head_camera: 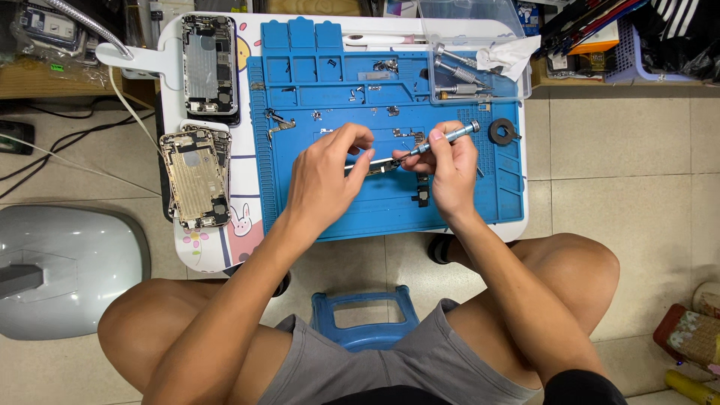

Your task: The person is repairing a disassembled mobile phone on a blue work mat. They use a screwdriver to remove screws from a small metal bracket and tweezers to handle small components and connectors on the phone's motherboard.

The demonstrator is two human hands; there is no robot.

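My left hand (326,176) pinches a small flat metal phone part (379,166) just above the blue repair mat (337,217). My right hand (448,166) holds a slim blue-grey precision screwdriver (444,139), its tip set against that part. Several tiny screws and brackets (367,94) lie scattered on the mat behind my hands. A small black component (421,197) rests on the mat under my right hand.
Two opened phone housings lie left of the mat, one silver (208,64) and one gold (195,178). A clear plastic box (472,52) with spare drivers and a tissue sits at the back right. A black ring (504,132) lies on the mat's right side. Blue stool (365,319) between my knees.
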